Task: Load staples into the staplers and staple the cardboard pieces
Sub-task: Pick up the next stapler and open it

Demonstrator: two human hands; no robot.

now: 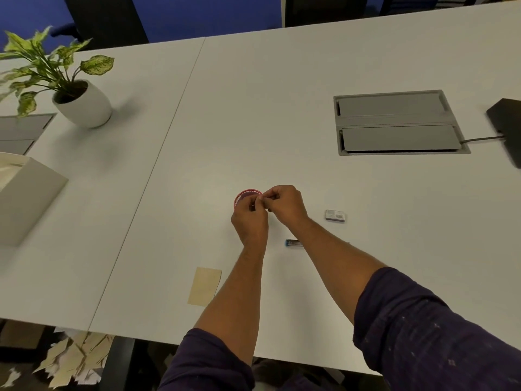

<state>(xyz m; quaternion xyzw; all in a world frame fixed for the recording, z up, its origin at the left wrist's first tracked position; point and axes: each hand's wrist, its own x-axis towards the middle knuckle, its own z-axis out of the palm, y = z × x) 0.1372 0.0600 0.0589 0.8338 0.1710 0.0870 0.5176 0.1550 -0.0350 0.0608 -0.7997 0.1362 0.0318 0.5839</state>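
Red and round, the small plastic stapler (247, 196) sits mostly hidden behind both hands, toward the middle of the white counter (253, 108), well in from its near edge. The left hand (249, 218) has its fingers curled around the stapler's near side, and the right hand (284, 206) meets it fingertip to fingertip, pinching something too small to make out, probably a strip of staples or the loading tray.

This looks like the loading step. To do it well, the left hand should keep the stapler body steady while the right feeds the strip in straight, legs down, without forcing it; a tilted strip tends to break or jam.

A small grey staple box (335, 215) lies just right of the hands, a blue-ended sleeve (293, 243) nearer the front edge, and a tan rectangular cardboard piece (205, 286) close to the near edge, waiting to be stapled.
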